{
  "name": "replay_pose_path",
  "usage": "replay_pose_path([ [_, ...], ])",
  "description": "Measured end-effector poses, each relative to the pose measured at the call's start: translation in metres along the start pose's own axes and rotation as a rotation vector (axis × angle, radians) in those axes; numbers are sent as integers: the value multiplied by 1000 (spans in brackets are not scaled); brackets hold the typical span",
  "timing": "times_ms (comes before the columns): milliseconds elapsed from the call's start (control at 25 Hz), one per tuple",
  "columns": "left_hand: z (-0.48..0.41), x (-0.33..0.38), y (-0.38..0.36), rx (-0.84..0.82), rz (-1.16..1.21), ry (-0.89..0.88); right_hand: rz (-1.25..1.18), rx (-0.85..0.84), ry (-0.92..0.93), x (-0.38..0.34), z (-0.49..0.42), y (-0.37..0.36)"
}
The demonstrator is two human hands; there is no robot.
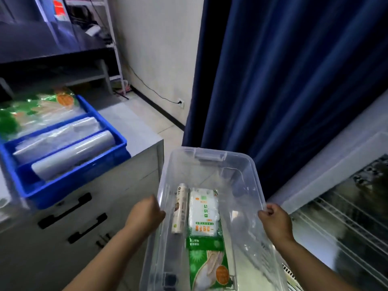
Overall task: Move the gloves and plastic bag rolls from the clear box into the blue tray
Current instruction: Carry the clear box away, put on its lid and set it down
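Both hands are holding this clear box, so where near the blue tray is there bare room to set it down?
The grey cabinet top is bare right of the blue tray, out to its corner edge. It looks narrow for the box. The tray itself is crowded: glove packs at the back, plastic rolls filling both front sections.

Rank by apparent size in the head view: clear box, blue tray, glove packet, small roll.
1-2. clear box, blue tray: the box looks bigger, but it is nearer and the tray is cropped, so unsure.
3. glove packet
4. small roll
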State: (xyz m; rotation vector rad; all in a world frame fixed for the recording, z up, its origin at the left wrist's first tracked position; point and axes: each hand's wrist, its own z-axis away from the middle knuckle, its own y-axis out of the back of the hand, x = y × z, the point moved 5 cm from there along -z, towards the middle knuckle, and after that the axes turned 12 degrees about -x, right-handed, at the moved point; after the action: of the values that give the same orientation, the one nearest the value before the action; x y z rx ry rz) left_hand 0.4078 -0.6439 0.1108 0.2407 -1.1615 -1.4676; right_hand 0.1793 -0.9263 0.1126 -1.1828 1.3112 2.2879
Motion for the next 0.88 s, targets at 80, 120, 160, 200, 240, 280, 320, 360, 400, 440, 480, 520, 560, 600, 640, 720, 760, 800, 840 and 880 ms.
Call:
replay_pose_path([
  [80,-43,20,26,-7,-2,-33,35,29,8,-33,-41,4],
  [120,-62,30,38,-8,-9,-48,40,47,10,-47,-60,7],
  [160,-81,40,51,-5,-15,-69,46,67,9,-61,-78,12],
  [200,-97,50,61,5,-25,-92,53,82,13,-74,-94,16],
  [240,-111,60,71,20,-34,-117,57,88,13,-85,-107,19],
  [280,-129,71,80,38,-34,-142,53,92,15,-94,-125,23],
  [320,-147,82,89,57,-26,-163,44,94,16,-104,-144,27],
  [360,-164,92,98,76,-15,-179,40,94,18,-114,-165,29],
  [400,-182,102,106,91,-5,-191,39,96,14,-123,-187,31],
  [440,-199,109,112,101,3,-197,39,93,13,-131,-211,31],
  [480,-217,115,119,109,13,-197,44,85,23,-140,-237,29],
  [520,-234,119,125,115,22,-186,52,75,39,-149,-261,25],
  [560,-251,120,131,120,26,-162,57,63,57,-158,-285,19],
  [600,-271,123,138,134,26,-127,57,42,80,-168,-314,11],
  [640,-292,126,146,149,23,-89,53,12,106,-179,-343,2],
  [720,-336,136,162,163,19,3,33,-66,123,-204,-405,-13],
  [760,-354,140,169,159,30,55,22,-109,131,-219,-434,-21],
  [800,-371,140,175,156,48,108,11,-151,144,-233,-460,-31],
  [840,-388,141,182,162,73,151,12,-189,160,-249,-484,-40],
  [880,-402,140,190,174,107,179,22,-219,180,-263,-504,-49],
])
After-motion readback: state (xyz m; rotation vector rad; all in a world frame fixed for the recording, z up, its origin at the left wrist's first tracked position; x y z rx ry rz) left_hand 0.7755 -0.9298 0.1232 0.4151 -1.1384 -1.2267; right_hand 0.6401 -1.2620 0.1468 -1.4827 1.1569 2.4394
